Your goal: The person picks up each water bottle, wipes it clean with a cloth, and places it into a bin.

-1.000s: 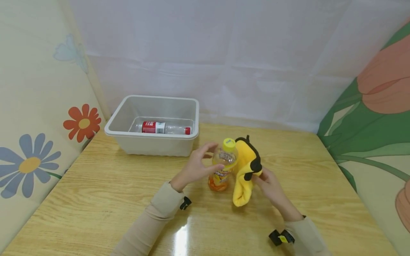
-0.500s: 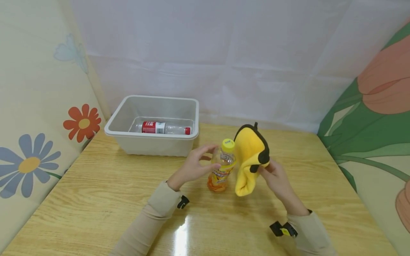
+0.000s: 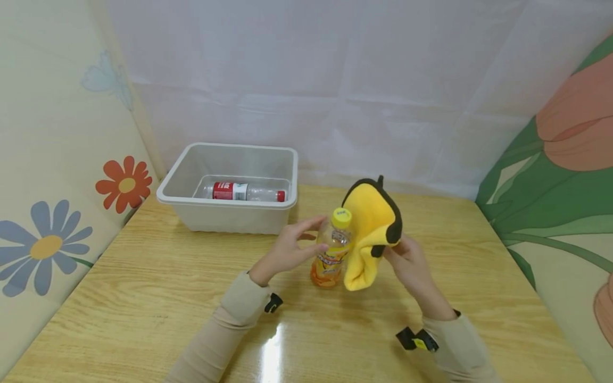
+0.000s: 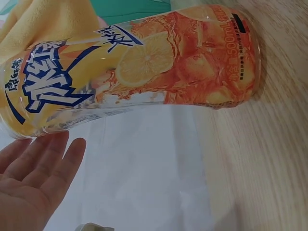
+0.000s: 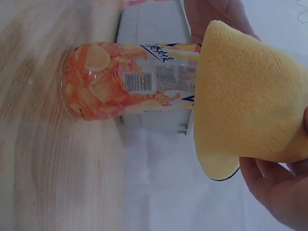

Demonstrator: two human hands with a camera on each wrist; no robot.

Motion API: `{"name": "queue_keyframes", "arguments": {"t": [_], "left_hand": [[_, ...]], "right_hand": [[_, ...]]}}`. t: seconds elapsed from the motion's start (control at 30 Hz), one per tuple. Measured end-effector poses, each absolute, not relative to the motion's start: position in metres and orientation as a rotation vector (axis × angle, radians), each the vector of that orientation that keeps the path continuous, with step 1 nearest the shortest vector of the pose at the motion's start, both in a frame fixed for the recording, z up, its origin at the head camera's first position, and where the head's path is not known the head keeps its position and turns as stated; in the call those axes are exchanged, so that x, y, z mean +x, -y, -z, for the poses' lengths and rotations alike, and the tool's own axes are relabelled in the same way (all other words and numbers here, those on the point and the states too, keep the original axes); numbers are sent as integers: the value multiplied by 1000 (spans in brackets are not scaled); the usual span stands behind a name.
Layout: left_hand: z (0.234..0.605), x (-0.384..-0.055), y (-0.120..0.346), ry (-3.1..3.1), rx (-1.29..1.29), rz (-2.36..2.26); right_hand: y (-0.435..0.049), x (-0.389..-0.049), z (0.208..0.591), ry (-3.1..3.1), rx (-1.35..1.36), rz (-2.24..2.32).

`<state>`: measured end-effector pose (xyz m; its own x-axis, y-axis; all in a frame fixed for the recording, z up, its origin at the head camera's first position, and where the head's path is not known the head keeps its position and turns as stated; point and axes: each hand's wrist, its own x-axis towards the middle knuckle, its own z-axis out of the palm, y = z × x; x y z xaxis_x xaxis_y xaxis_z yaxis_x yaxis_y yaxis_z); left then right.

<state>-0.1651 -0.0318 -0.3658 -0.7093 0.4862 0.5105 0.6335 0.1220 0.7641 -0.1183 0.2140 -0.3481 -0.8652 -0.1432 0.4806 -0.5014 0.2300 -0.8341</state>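
A clear plastic drink bottle [image 3: 330, 261] with a yellow cap and an orange label stands upright on the table. My left hand [image 3: 287, 251] holds its upper part between thumb and fingers; in the left wrist view the fingers [image 4: 57, 166] lie along the bottle [image 4: 144, 67]. On the bottle's right, my right hand [image 3: 413, 268] grips a yellow cleaning cloth [image 3: 371, 210] with a black edge and hanging loop. In the right wrist view the cloth [image 5: 250, 96] overlaps the bottle's upper half and hides it, with the right hand [image 5: 284, 190] pinching the cloth from below.
A pale grey plastic bin [image 3: 230, 215] stands behind and left of the hands. Inside it lies a second clear bottle [image 3: 244, 192] with a red label and red cap. The wooden table [image 3: 143, 298] meets a white sheet at the back and flower-patterned panels at both sides.
My right hand has lifted the cloth up and away from the bottle, then brought it back left against the bottle's side. The left hand and bottle have shifted very slightly left.
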Motion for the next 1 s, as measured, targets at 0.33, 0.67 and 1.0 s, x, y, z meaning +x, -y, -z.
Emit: {"name": "queue_keyframes", "arguments": {"t": [0.33, 0.67, 1.0], "left_hand": [[366, -163, 32, 2260, -1100, 1726], [368, -162, 30, 2253, -1083, 1801], [369, -162, 30, 2260, -1076, 1808]], "right_hand": [[-206, -120, 356, 2260, 637, -1678], [-207, -124, 368, 2330, 573, -1731], [-207, -128, 381, 2428, 564, -1757]]}}
